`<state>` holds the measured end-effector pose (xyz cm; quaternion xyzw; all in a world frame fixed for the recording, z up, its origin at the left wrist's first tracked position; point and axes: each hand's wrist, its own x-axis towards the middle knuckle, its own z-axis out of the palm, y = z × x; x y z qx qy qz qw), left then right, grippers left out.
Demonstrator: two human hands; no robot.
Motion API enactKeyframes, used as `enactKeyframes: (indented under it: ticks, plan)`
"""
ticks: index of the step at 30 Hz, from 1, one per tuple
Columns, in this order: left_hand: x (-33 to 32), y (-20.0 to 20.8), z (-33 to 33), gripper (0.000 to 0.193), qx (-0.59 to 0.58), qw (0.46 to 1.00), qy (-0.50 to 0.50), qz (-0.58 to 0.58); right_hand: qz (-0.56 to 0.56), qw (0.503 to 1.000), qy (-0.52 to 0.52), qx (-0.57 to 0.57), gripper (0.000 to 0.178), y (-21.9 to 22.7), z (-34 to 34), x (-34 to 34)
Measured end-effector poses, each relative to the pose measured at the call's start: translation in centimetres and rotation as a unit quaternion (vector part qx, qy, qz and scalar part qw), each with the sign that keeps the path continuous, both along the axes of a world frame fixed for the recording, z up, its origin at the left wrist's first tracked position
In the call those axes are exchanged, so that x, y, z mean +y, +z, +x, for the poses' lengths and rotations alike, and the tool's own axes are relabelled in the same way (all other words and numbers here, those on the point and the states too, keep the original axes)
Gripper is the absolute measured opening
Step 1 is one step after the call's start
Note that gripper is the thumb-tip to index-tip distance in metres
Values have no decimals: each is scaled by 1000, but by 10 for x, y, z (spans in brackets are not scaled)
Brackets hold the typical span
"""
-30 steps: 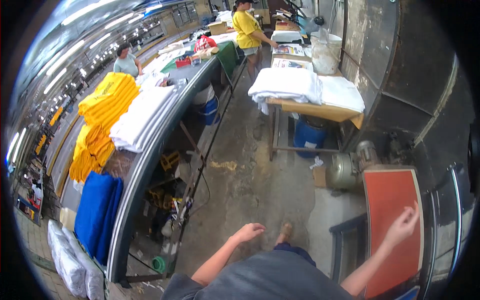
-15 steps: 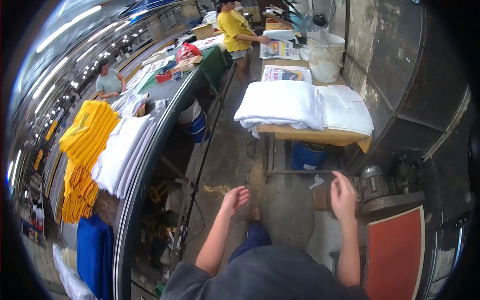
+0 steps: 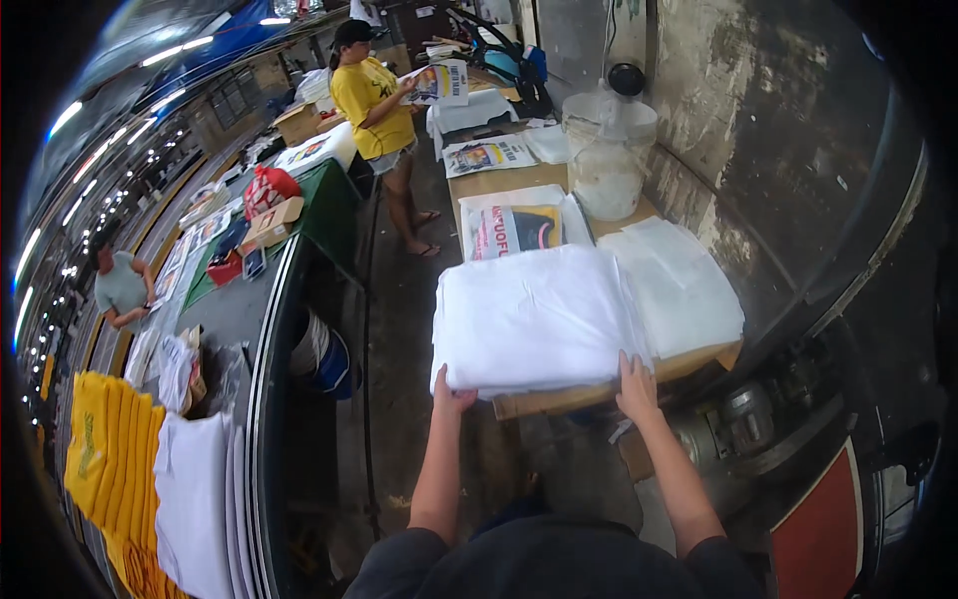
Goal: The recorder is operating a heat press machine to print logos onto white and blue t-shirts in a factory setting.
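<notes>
A thick stack of folded white cloth [image 3: 534,314] lies on the near end of the worktable. My left hand [image 3: 453,389] grips its near left corner, thumb at the side and fingers partly tucked under the edge. At the near right corner my right hand [image 3: 636,385] takes hold, its fingertips pressed against the cloth. To the right of the stack, and partly beside it, lies a pile of flat white sheets [image 3: 674,285]. Just behind it sits a printed fabric piece [image 3: 514,228] with a dark and yellow picture.
A stained white bucket [image 3: 607,165] stands farther back on the table. A person in a yellow shirt [image 3: 374,100] holds a printed sheet [image 3: 439,82]; another person [image 3: 122,285] works far left. The long table [image 3: 264,319] at left bears yellow cloth [image 3: 110,459]. A red-faced panel [image 3: 818,529] leans lower right.
I have come closer to the worktable. Both hands, empty and raised before, now grip the near corners of the white cloth stack. The person in yellow has lifted a printed sheet.
</notes>
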<state>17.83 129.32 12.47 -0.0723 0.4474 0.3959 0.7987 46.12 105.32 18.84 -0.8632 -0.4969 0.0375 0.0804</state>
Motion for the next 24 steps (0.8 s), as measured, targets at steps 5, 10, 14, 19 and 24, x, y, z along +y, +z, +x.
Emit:
enactKeyframes:
  ticks: [5,10,14,19,24]
  plan:
    - [46,2,-5,53,55,969,-66,232,-15,998,-50,-17,89,-23,11,49]
    - [47,132,58,48,93,876,-110,459,63,997,25,33,92,60,-17,51]
    - [-36,260,115,58,-23,872,-89,481,284,958,31,35,83,98,-37,54]
    - [-45,313,99,57,-83,827,-59,553,355,930,2,-92,62,143,-42,28]
    - [-18,321,82,62,-286,805,22,520,421,902,29,-94,43,208,-86,11]
